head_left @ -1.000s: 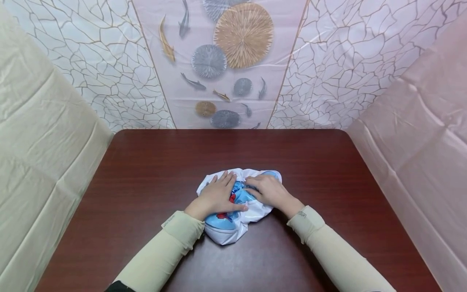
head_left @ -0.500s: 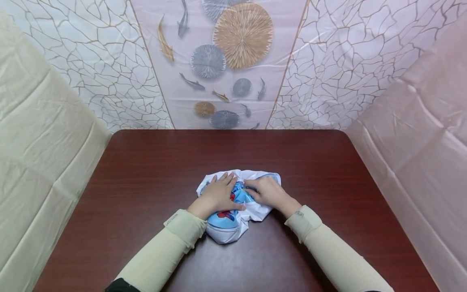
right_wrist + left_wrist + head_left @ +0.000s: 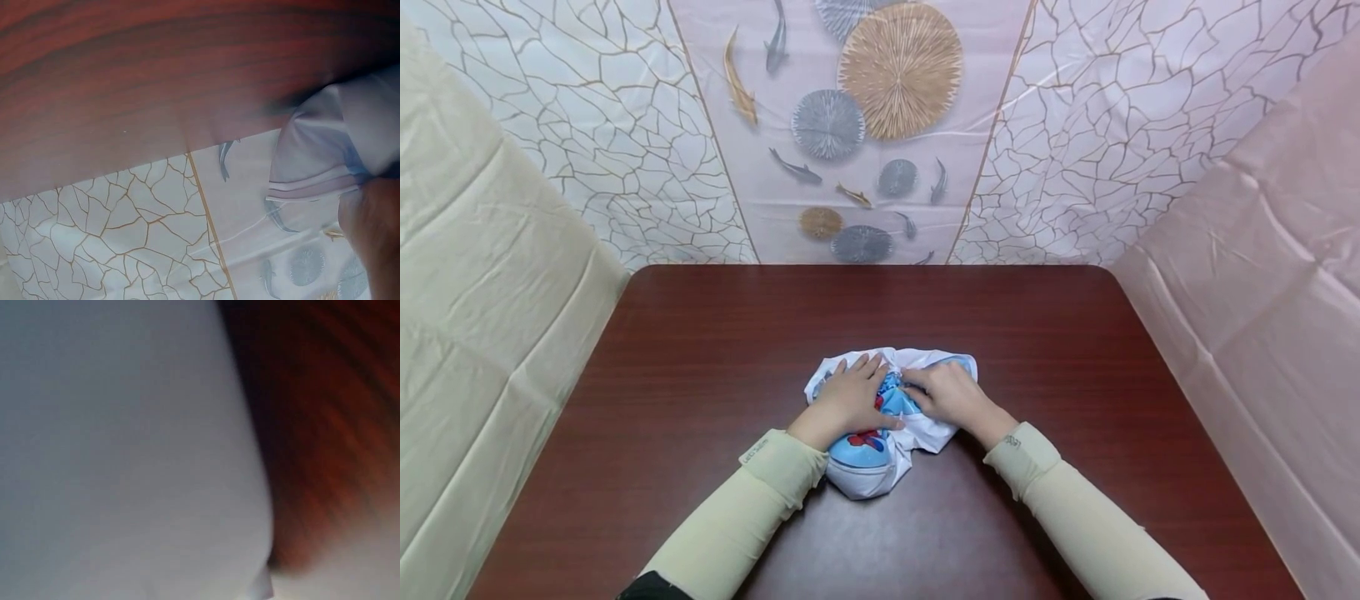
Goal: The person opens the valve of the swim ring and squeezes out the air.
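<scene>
A crumpled, shiny white-and-blue plastic inflatable (image 3: 859, 454) with red and blue print lies on the table, slack in the middle and bulging at its near end. My left hand (image 3: 844, 402) rests flat over its left part, fingers spread and thumb pointing right. On its right half, my right hand (image 3: 955, 396) has curled fingers, with thumb and forefinger pinching the blue plastic near the middle. The fingertips' exact hold is partly hidden. In the right wrist view, its puffed, seamed edge (image 3: 319, 137) stands beside the hand. A blurred pale surface (image 3: 125, 450) fills much of the left wrist view.
The dark red-brown wooden table (image 3: 730, 333) has rounded far corners. Pale cloth hangs along the left side (image 3: 482, 250) and the right side (image 3: 1262, 250). Behind the table's far edge is a patterned backdrop (image 3: 865, 192) with fish and round motifs.
My right hand's fingers have curled in more tightly on the plastic. The near end of the inflatable has shifted slightly right; my left hand stays nearly in place.
</scene>
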`<state>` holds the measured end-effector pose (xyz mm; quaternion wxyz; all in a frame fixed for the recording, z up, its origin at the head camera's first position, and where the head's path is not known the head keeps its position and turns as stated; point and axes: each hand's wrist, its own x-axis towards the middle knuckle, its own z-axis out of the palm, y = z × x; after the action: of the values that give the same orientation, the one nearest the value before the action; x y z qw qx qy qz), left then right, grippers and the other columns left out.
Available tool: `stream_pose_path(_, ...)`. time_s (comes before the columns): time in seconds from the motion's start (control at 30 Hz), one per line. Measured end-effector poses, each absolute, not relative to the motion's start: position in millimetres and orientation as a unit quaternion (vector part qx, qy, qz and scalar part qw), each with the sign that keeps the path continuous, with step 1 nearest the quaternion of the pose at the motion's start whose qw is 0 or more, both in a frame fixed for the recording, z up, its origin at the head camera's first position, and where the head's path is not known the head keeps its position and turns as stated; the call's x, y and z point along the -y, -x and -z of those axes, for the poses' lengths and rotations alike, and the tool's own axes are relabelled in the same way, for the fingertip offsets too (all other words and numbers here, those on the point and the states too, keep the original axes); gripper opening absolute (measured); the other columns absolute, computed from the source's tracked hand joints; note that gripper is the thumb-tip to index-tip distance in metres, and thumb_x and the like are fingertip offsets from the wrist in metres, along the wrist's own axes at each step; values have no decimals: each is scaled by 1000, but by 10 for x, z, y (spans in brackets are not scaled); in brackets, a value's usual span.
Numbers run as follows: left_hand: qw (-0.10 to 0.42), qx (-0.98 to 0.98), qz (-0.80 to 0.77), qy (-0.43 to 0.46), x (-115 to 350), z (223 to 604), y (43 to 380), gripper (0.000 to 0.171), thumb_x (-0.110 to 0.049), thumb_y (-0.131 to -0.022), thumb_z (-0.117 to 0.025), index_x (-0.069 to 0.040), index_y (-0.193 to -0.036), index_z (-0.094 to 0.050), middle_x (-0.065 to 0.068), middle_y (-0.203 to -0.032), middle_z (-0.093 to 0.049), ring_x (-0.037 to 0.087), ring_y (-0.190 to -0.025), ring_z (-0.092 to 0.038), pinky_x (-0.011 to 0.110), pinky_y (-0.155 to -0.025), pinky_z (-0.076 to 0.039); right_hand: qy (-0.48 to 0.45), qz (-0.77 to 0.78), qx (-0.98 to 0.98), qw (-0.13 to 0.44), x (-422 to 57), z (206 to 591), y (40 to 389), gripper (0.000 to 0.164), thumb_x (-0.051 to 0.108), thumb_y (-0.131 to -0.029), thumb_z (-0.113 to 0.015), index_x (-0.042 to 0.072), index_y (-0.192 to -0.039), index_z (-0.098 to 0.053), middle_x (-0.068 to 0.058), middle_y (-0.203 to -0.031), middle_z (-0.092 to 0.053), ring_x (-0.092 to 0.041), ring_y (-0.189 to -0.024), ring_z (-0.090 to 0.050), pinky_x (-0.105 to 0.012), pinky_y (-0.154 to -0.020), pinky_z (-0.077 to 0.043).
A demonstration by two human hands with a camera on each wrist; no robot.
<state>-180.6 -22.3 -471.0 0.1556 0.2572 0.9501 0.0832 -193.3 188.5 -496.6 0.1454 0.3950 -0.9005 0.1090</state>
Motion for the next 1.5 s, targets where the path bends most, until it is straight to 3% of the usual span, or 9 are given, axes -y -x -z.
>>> stream_pose_path(0.93,165,-947,-101,-257,250,4708,1804,104,-73,-84,-63,-11,-159,-28,7,-166,-20,30,-153,-14,54,-121,-13,-372,-112,914,112,-1902,4974,1922,27,24,-93,-73,10,-116,-75,-2,-71,-71,-9,-54,-58,-31,-52,-51)
stream_pose_path(1.3,148,-947,-96,-268,276,4685,1817,103,-74,-83,-62,-11,-158,-31,9,-165,-23,32,-151,-22,54,-120,-18,-370,-118,915,107,-1902,4931,1934,30,25,-94,-72,8,-119,-74,-2,-71,-70,-7,-53,-56,-30,-54,-51)
stream_pose_path(1.37,157,-943,-106,-274,286,4672,1818,104,-74,-83,-62,-10,-159,-30,10,-165,-23,34,-151,-23,55,-119,-19,-370,-123,916,94,-1913,4909,1922,32,25,-94,-71,7,-120,-73,-3,-70,-69,-7,-54,-57,-30,-55,-52)
stream_pose_path(1.5,198,-925,-156,-285,331,4625,1860,106,-72,-83,-63,-6,-158,-29,14,-163,-27,35,-149,-25,56,-118,-22,-358,-140,921,60,-1965,4859,1906,36,31,-96,-69,9,-124,-72,-4,-89,-75,-11,-73,-69,-31,-70,-58)
